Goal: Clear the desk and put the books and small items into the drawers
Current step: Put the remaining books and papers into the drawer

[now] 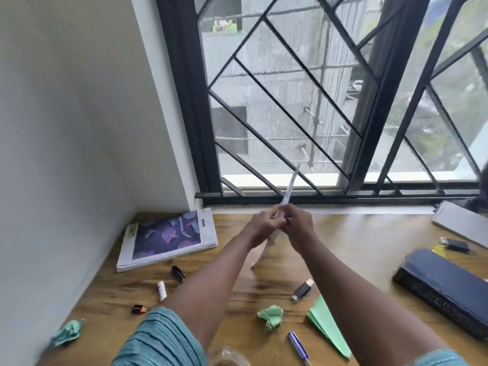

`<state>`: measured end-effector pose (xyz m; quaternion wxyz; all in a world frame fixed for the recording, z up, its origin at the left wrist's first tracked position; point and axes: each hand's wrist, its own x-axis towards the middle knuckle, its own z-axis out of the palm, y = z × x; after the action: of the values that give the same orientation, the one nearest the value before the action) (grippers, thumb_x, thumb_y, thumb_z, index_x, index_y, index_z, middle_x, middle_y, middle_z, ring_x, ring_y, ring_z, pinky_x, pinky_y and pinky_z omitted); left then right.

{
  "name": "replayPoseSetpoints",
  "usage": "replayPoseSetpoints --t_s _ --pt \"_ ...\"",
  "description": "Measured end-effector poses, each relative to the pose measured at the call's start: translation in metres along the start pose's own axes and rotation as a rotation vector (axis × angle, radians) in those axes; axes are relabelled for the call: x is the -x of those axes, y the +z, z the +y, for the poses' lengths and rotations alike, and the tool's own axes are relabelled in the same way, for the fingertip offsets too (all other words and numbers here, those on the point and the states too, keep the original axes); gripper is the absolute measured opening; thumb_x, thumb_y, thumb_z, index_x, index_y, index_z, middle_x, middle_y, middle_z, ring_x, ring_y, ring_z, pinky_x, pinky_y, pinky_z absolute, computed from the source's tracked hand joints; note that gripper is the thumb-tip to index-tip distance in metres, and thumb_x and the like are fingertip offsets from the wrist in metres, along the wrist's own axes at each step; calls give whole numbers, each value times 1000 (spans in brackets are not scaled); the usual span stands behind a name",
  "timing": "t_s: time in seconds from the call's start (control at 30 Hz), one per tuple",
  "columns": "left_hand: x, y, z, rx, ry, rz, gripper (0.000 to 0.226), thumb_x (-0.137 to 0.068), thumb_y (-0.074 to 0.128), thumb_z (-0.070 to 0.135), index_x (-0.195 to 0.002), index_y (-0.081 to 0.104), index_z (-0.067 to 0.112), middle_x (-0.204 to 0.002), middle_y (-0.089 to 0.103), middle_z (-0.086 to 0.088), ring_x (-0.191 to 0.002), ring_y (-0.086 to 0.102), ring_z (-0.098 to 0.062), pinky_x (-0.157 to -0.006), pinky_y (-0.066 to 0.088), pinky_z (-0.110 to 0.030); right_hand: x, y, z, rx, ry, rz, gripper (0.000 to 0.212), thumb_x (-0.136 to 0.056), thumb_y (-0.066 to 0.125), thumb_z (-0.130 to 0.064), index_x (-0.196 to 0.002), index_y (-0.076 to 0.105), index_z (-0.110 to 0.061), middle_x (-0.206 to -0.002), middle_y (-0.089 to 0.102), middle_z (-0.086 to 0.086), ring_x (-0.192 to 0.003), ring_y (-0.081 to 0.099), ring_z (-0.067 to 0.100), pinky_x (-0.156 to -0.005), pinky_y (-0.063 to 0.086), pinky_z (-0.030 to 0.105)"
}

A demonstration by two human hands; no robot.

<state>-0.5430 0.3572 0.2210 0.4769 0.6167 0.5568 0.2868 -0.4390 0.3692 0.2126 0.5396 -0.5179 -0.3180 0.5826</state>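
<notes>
Wooden and brown-grained, the desk [356, 233] fills the lower half of the frame, with a white wall at the upper left and a barred window [317, 101] across the upper right. Both hands meet above the middle of the desk: the left hand [264, 224] and the right hand [298, 223] are each closed around a thin white paper strip [289, 187], fingers pinched, and the strip sticks up and to the right from between them; it is blurred, so its exact form cannot be told. Teal sleeves show at the bottom edge.

A purple-covered book [169, 237] lies flat at centre left, close to the wall corner. Below it lie a small black clip [177, 273], a white tube [161, 291] and a small black and orange item [138, 309], all apart from each other. A crumpled green paper [67, 332] sits at the lower left, and another crumpled green paper ball [271, 316] lies at lower centre. Just right of that ball is a folded green paper [328, 327] shaped like a long wedge, and a purple pen [298, 347] lies below the ball. A black USB stick [303, 289] rests above the wedge. At the right, a thick dark blue book [449, 281] lies flat, with a black lighter-like item [455, 244] above it and a spiral notebook [462, 223] near the window sill.
</notes>
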Motion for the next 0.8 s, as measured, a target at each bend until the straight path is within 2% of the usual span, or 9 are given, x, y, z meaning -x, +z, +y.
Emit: replayPoseSetpoints --t_s 0.1,0.17,0.23,0.33,0.4,0.53,0.7,0.73,0.8 --pt "9 -12 6 32 -21 143 50 -65 61 17 -114 62 7 -102 68 -16 -89 64 -26 -82 54 -40 9 8 2 -121 112 -198 15 -93 48 -14 -89 60 -6 -71 44 7 -58 46 16 -56 42 23" --pt "12 -17 -6 90 -57 247 47 -65 53 14 -110 65 10 -99 70 -13 -89 65 -28 -75 54 -40 13 13 5 23 110 -275 14 -93 52 -13 -98 62 -5 -77 49 7 -66 50 17 -63 41 24" --pt "27 -22 -10 187 -68 311 44 -73 47 2 -113 65 7 -92 67 -9 -79 62 -22 -64 48 -28 9 14 15 305 29 -218 23 -91 58 -15 -112 64 -7 -99 59 8 -88 56 19 -76 43 26" --pt "42 -31 -12 374 -37 415 53 -77 34 -16 -118 61 4 -75 58 -5 -50 52 -4 -45 38 -12 3 8 33 662 34 -3 61 -80 70 -36 -134 49 -20 -134 44 13 -121 45 33 -101 39 37" --pt "48 -40 -15 532 -15 465 55 -67 38 -9 -114 63 4 -71 55 -3 -53 46 -9 -44 34 -14 4 6 40 566 148 50 74 -67 78 -46 -129 52 -14 -129 47 17 -114 50 35 -92 46 38" --pt "47 -61 -39 695 -88 541 54 -47 40 2 -91 70 11 -84 58 -10 -76 46 -25 -57 35 -26 6 2 40 260 250 -65 34 -84 69 -12 -111 59 7 -84 60 13 -68 56 25 -56 44 30" --pt "45 -74 -76 666 -301 482 28 -66 52 12 -91 62 1 -87 61 -18 -68 57 -25 -57 45 -25 1 3 49 168 221 -52 34 -86 50 17 -120 50 12 -84 59 17 -67 56 29 -74 48 45" --pt "45 -76 -79 708 -314 523 13 -79 49 10 -84 58 2 -84 60 -17 -66 56 -23 -53 45 -23 1 3 52 166 195 -40 37 -86 49 19 -122 49 11 -85 59 17 -69 56 30 -77 48 46" --pt "37 -88 -96 839 -418 726 18 -92 39 3 -89 56 0 -97 61 -23 -79 62 -30 -50 46 -22 -2 0 59 161 157 -6 42 -85 50 19 -125 47 7 -97 60 24 -78 56 34 -83 48 50"
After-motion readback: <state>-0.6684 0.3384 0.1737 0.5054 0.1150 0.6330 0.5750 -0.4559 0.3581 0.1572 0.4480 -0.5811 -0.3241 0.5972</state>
